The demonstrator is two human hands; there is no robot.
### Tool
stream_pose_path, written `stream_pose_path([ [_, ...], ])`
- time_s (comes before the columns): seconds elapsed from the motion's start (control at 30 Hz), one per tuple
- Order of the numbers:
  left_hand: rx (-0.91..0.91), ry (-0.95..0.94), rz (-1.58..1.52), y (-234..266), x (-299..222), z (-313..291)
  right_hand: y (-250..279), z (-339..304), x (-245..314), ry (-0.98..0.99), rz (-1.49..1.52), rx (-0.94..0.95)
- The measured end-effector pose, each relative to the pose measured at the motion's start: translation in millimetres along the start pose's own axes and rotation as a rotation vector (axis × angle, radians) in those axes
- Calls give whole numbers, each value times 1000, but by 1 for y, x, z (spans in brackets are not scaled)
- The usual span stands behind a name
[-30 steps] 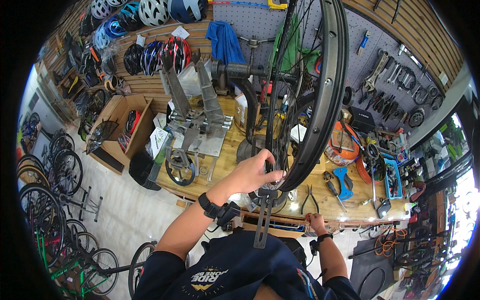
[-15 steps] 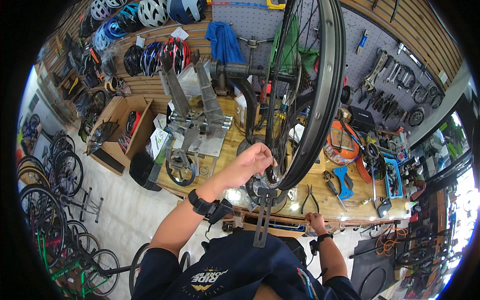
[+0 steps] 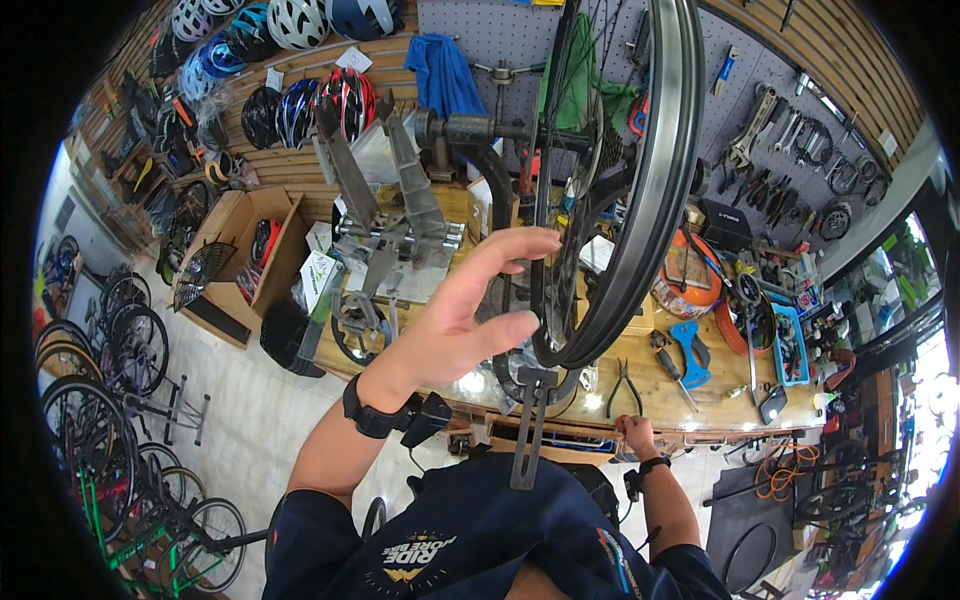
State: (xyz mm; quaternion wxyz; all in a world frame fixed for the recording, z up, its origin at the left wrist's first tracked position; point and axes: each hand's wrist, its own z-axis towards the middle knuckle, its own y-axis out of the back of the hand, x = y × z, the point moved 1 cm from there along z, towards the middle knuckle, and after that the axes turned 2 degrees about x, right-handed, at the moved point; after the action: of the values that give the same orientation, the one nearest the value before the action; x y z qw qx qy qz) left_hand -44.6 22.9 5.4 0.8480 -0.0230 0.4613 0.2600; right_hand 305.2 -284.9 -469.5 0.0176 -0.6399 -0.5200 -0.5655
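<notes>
A bicycle wheel (image 3: pixel 656 170) with a black rim stands upright in a black truing stand (image 3: pixel 492 185) in front of me. Its rim looks smeared, as if spinning. My left hand (image 3: pixel 465 310) is at the wheel's near left side, with thumb and fingers spread and holding nothing; whether the fingertips touch the rim I cannot tell. Below the wheel a slotted metal bracket (image 3: pixel 531 430) points toward me. My right hand (image 3: pixel 637 437) rests low at the bench's front edge, its fingers curled together, and what they hold, if anything, is hidden. Pliers (image 3: pixel 624 390) lie just beyond it.
On the wooden bench (image 3: pixel 470 400) are a blue tool (image 3: pixel 689 355), a screwdriver (image 3: pixel 675 375), an orange round tray (image 3: pixel 688 290) and a blue basket (image 3: pixel 790 350). A grey metal fixture (image 3: pixel 400 190) stands left. Helmets and tools hang behind; a cardboard box (image 3: pixel 235 265) and bicycles stand left.
My left hand has opened from a pinch beside the spokes, its fingers rising and spreading. The rim's sharp holes have become streaks. My right hand has hardly moved.
</notes>
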Motion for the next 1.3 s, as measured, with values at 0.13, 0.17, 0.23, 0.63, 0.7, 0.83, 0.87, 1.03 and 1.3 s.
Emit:
stream_pose_path([
  [0.13, 86, 52, 353, -8, 3, -3, 4, -6, 12, -37, -38, 26],
  [0.17, 70, 36, 367, -11, 4, -4, 4, -7, 13, -34, -34, 26],
  [0.23, 38, 4, 395, -17, 11, -7, 4, -9, 15, -31, -31, 28],
  [0.63, 130, -43, 310, -24, 7, -3, 4, -13, 21, -77, -37, 2],
  [0.7, 140, -72, 352, -25, 2, 1, 5, -14, 23, -73, -51, 6],
  [0.83, 109, -3, 192, -24, 4, -2, 5, -15, 23, -71, -78, 6],
  [0.87, 118, 38, 123, -23, 8, -6, 5, -13, 22, -74, -61, 4],
  [1.03, 104, 242, 193, -18, 52, -27, 2, -3, 9, -35, -103, -1],
  [1.3, -12, 354, 159, -17, 44, -17, 4, -8, 13, -29, -80, 1],
])
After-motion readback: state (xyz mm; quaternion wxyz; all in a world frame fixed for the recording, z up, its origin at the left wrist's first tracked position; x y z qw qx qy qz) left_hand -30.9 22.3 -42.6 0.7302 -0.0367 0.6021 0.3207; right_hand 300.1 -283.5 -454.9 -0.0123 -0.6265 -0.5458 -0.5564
